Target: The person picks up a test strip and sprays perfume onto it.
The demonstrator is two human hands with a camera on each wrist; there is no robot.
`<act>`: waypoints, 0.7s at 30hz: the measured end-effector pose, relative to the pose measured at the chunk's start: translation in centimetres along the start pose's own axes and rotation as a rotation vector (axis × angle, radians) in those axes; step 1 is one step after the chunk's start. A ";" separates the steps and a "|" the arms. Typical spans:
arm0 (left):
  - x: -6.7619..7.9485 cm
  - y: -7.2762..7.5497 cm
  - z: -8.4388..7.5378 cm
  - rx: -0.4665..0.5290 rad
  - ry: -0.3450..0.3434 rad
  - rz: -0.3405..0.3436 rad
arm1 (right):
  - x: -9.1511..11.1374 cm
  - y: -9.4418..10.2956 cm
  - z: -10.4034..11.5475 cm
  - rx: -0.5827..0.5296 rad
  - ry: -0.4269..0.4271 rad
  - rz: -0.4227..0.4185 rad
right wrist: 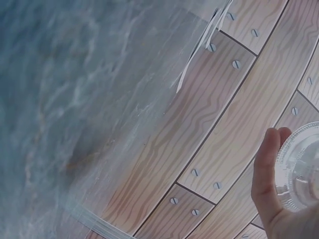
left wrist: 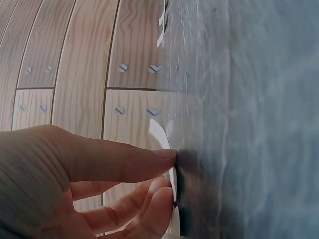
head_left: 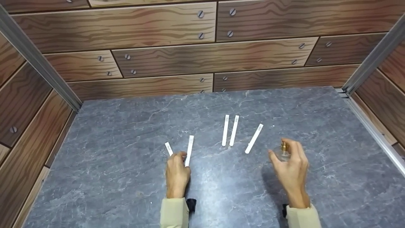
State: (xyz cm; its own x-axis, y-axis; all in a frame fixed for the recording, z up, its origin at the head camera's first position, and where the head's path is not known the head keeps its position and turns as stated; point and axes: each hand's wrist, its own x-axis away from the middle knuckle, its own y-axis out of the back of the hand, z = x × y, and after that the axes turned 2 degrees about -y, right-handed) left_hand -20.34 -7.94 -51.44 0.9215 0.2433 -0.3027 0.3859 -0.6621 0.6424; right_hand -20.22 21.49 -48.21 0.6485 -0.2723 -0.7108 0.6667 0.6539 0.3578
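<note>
My left hand [head_left: 177, 177] is low at the table, left of centre. Its thumb and fingers pinch the near part of a white paper strip [head_left: 190, 147] from either side. Another white strip [head_left: 168, 148] runs partly under that hand, its near end hidden. In the left wrist view, the thumb tip and curled fingertips meet the strip [left wrist: 158, 132] at the table surface. To the right, my right hand [head_left: 294, 166] holds a clear glass perfume bottle [head_left: 284, 155] with a gold spray top, raised over the table. The round, ridged glass base [right wrist: 299, 172] shows in the right wrist view.
Two white strips, one [head_left: 225, 130] beside the other [head_left: 234, 130], lie nearly parallel past the middle. A third strip [head_left: 254, 138] slants to their right. The grey marbled table [head_left: 126, 126] ends at a wood-patterned wall [head_left: 164, 60], with metal posts [head_left: 373, 50] at the corners.
</note>
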 end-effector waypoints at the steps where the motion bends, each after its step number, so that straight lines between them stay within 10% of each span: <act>1: 0.0 0.0 0.0 0.000 -0.008 -0.004 | 0.0 0.0 0.0 -0.001 0.003 0.001; 21: -0.1 -0.2 0.1 -0.013 -0.090 0.051 | 0.0 -0.1 -0.1 -0.002 0.025 -0.006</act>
State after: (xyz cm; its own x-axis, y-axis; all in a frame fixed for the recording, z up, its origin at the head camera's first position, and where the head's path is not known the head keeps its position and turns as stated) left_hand -20.52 -7.89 -51.66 0.9325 0.1445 -0.3309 0.3395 -0.6627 0.6675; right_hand -20.29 21.47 -48.30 0.6349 -0.2588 -0.7280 0.6700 0.6536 0.3520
